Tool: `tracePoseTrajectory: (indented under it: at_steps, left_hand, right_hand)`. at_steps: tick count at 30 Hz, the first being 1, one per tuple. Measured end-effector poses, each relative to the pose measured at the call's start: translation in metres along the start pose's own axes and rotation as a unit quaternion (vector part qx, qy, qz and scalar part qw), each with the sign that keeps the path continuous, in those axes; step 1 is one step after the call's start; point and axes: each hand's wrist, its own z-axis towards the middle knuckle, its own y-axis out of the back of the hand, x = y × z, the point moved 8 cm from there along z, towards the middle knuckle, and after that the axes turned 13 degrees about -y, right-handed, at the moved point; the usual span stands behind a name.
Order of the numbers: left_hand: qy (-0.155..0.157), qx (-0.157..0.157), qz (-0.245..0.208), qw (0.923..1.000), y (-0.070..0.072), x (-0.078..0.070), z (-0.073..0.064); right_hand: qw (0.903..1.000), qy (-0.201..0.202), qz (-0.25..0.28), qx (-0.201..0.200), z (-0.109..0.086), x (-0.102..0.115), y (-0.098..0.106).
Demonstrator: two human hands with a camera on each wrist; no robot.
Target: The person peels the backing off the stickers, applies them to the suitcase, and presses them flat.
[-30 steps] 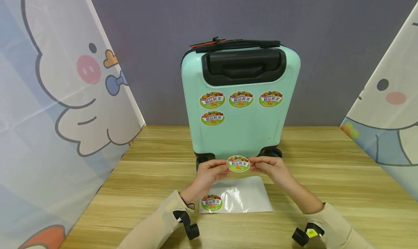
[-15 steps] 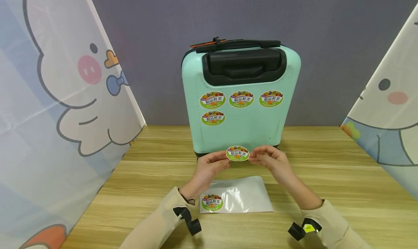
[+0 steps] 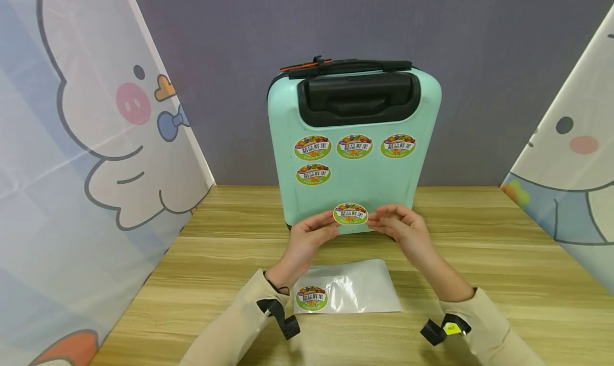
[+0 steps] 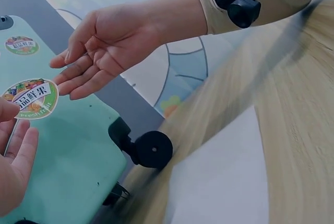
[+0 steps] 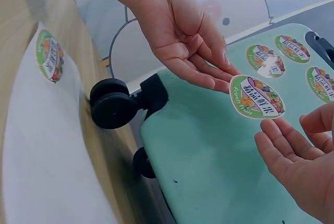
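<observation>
An oval fruit sticker [image 3: 350, 214] is held up by its ends between both hands, in front of the lower part of a mint-green suitcase [image 3: 369, 185]. My left hand [image 3: 304, 243] carries its left end on the fingertips; in the right wrist view the left thumb stands apart from the sticker [image 5: 257, 97]. At the other end, the fingertips of my right hand [image 3: 410, 235] touch the edge, their thumb also apart in the left wrist view. Several matching stickers lie on the suitcase: a row of three below the black handle recess and another sticker [image 3: 313, 174] under the left one.
A glossy white backing sheet [image 3: 360, 291] with one sticker [image 3: 312, 298] at its left end lies on the wooden table [image 3: 240, 211], in front of the suitcase. A grey panel [image 3: 216, 62] stands behind, with cartoon-printed cloths [image 3: 115, 142] at both sides.
Both hands have risen and moved forward with the sticker, from below the suitcase's bottom edge to in front of its lower face. The backing sheet lies where it was.
</observation>
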Motion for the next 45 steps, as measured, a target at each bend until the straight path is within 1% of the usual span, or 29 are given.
tracePoseTrajectory:
  at_steps: [11,16,28,33,45]
  left_hand:
    - [-0.003,-0.024,-0.011,0.9997,-0.006,-0.009,0.009]
    - [-0.011,-0.027,-0.021,0.9993,-0.008,-0.013,0.013]
    - [-0.043,-0.021,-0.056,0.9973,-0.015,-0.023,0.019]
    - [-0.056,-0.016,-0.066,0.9961,-0.016,-0.025,0.020]
    - [-0.089,0.001,-0.108,0.9902,-0.022,-0.033,0.024]
  right_hand:
    - [0.9995,0.018,0.023,-0.010,0.004,0.014,0.000]
    - [0.9992,0.023,0.027,-0.020,0.007,0.019,0.000]
    - [0.9970,0.045,0.052,-0.036,0.013,0.030,-0.001]
    - [0.9964,0.044,0.058,-0.043,0.015,0.032,-0.001]
    - [0.9938,0.055,0.083,-0.049,0.018,0.037,-0.003]
